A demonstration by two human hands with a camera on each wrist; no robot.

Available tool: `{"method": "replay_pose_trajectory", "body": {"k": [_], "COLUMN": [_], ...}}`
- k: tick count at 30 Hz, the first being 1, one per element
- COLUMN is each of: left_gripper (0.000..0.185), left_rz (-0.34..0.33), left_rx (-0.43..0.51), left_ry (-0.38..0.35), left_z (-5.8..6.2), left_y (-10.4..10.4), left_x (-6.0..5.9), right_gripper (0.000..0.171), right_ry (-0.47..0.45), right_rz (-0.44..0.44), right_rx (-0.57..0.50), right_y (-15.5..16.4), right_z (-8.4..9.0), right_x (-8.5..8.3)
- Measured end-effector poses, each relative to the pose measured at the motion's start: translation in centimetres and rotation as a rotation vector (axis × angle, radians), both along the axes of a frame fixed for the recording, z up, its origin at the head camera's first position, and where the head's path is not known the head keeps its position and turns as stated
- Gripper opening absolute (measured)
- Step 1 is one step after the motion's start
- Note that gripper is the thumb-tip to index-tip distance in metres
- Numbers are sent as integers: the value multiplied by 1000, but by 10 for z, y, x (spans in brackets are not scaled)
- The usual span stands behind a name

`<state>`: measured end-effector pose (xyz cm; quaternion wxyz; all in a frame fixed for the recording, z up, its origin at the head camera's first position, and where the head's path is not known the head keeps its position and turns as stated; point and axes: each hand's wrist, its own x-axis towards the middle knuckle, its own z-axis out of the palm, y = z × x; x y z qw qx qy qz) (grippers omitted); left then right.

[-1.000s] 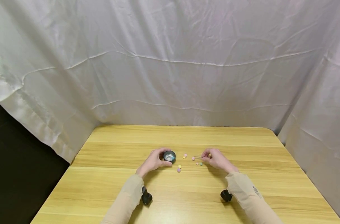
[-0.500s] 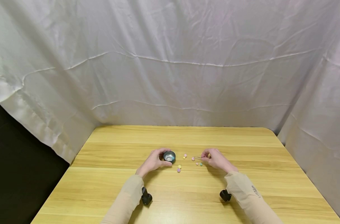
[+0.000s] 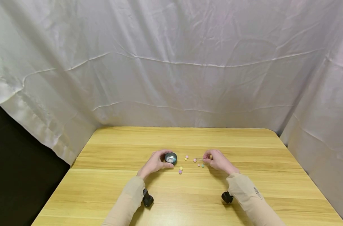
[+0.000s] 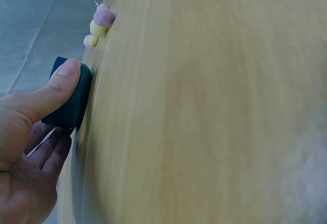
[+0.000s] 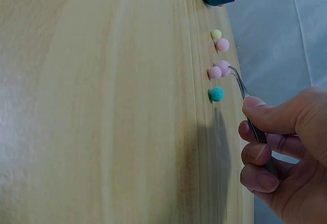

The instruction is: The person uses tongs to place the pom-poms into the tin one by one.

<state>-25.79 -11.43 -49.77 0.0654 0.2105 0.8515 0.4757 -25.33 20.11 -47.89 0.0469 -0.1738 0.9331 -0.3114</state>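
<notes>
Left hand grips the small cup; at its three o'clock, right hand pinches tweezers, tips touching a pink ball on the table.

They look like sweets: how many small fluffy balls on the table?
7, perhaps more hidden: yellow, purple by dark metal bowl; yellow, pink beyond; two pink, teal near tweezers.

**Wooden table with a small cup and scattered balls**

A light wooden table fills the lower half of the frame. Near its centre stands a small dark cup. Right of the cup lie small fluffy balls in pink, yellow, purple and teal, close together.
</notes>
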Motion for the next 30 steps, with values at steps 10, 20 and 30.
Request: {"method": "replay_pose_trajectory", "body": {"k": [10,20,30], "left_gripper": [64,65,65], "left_rz": [1,0,3], "left_rx": [-2,3,5], "left_ry": [8,10,7], "left_z": [0,-1,0], "left_y": [0,0,1], "left_x": [0,0,0], "right_gripper": [6,6,6], "right_ry": [8,4,32], "right_rz": [-4,-22,-16], "right_rx": [-6,-15,-25], "right_y": [1,-1,-7], "right_z": [-1,3,8], "right_x": [0,2,3]}}
